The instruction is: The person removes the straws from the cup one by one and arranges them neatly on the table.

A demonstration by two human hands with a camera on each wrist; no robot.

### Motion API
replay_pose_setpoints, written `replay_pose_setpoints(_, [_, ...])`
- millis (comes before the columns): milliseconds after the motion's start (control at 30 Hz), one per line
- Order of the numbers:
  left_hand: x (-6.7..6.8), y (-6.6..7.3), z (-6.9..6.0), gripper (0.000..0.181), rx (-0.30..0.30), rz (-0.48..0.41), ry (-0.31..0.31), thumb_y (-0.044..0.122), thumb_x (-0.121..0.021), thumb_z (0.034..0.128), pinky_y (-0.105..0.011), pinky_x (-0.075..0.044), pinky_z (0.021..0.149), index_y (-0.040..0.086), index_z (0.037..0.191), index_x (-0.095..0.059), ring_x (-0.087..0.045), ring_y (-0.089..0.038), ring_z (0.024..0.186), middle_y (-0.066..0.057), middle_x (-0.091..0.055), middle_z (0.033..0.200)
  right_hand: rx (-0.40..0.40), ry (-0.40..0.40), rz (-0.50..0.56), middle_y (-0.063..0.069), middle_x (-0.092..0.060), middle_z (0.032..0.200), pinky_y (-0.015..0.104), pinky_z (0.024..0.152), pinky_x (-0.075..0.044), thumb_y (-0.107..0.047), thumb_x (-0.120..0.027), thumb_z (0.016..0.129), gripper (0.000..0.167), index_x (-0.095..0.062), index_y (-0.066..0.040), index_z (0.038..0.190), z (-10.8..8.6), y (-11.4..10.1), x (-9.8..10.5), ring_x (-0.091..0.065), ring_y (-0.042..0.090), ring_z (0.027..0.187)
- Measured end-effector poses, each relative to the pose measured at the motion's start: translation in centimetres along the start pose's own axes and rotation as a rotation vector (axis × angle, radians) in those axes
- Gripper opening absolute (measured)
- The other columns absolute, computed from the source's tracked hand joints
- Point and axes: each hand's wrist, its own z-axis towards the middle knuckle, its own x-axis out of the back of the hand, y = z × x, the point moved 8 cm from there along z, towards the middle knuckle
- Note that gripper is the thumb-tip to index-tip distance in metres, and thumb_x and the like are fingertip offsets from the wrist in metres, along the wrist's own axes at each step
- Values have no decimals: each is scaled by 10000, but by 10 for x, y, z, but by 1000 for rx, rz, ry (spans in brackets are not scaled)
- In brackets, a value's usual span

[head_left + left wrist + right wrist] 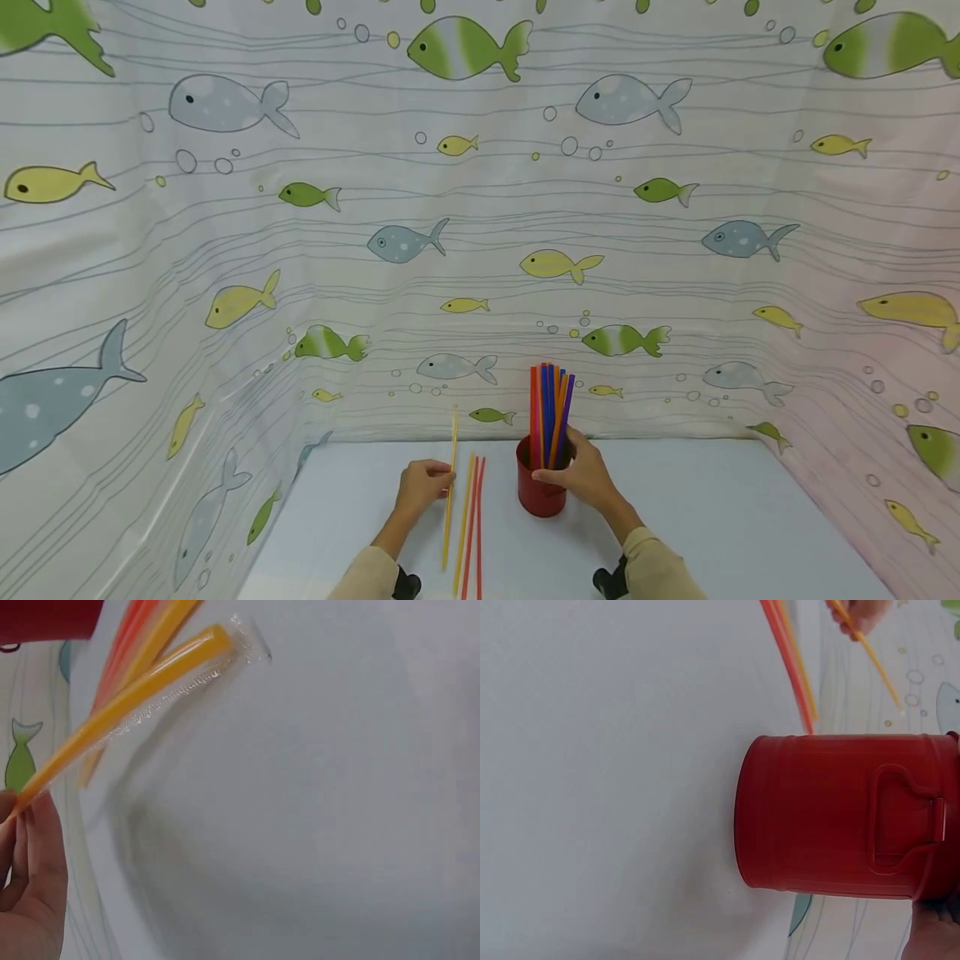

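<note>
My left hand [422, 492] pinches a yellow-orange drinking straw [447, 533] near its middle, tilted over the table. In the left wrist view this straw [150, 686] has a clear wrapper that extends past its end. A red metal pail [540, 496] stands upright on the table, and my right hand [588, 475] grips it around the rim. Upright in the pail is a bunch of red, blue, orange and purple straws [551, 408]. Between the hands lie a yellow straw [463, 525] and two red straws [479, 525], roughly side by side.
The white table [675, 500] is enclosed at the back and sides by a fish-print curtain [480, 225]. The pail's folded side handle [907, 859] shows in the right wrist view. The pail stands near the table's back edge.
</note>
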Motion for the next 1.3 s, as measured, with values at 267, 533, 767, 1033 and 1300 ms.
replay_pose_setpoints(267, [-11, -12, -10, 158, 4, -4, -79, 39, -729, 835, -290, -583, 566, -90, 919, -697, -681, -177, 640, -85, -685, 770, -11, 3, -11, 87, -556, 1346, 537, 947, -482, -368, -906, 664, 1031, -356, -116, 1500, 2, 0, 1, -539, 340, 1221])
replay_pose_setpoints(533, [-17, -17, -21, 136, 50, 46, -124, 59, -749, 820, -281, -572, 541, -55, 880, -706, -647, -140, 617, -57, -671, 742, -10, 0, -9, 90, -551, 1353, 532, 943, -486, -355, -905, 669, 1032, -348, -111, 1503, 0, 0, 1, -532, 346, 1230])
replay_pose_setpoints(767, [-20, -20, -23, 133, 34, 50, -140, 53, -757, 816, -285, -572, 530, -60, 860, -705, -646, -141, 606, -61, -671, 714, -12, 1, -9, 87, -555, 1348, 529, 951, -481, -359, -908, 663, 1031, -356, -112, 1497, 0, 0, 1, -533, 337, 1230])
replay_pose_setpoints(1033, [-21, -25, -24, 138, 33, 105, -106, 62, -773, 799, -269, -567, 523, -41, 856, -700, -634, -123, 592, -48, -665, 721, -24, 0, -13, 89, -561, 1334, 517, 941, -494, -355, -905, 668, 1023, -356, -103, 1493, -3, 1, 1, -543, 324, 1211])
replay_pose_setpoints(1300, [-22, -22, -25, 136, 34, 113, -98, 65, -784, 793, -262, -559, 509, -30, 817, -691, -631, -120, 565, -36, -653, 663, -19, -1, -13, 87, -558, 1342, 515, 959, -481, -355, -908, 664, 1033, -350, -105, 1497, -2, 0, 1, -538, 321, 1223])
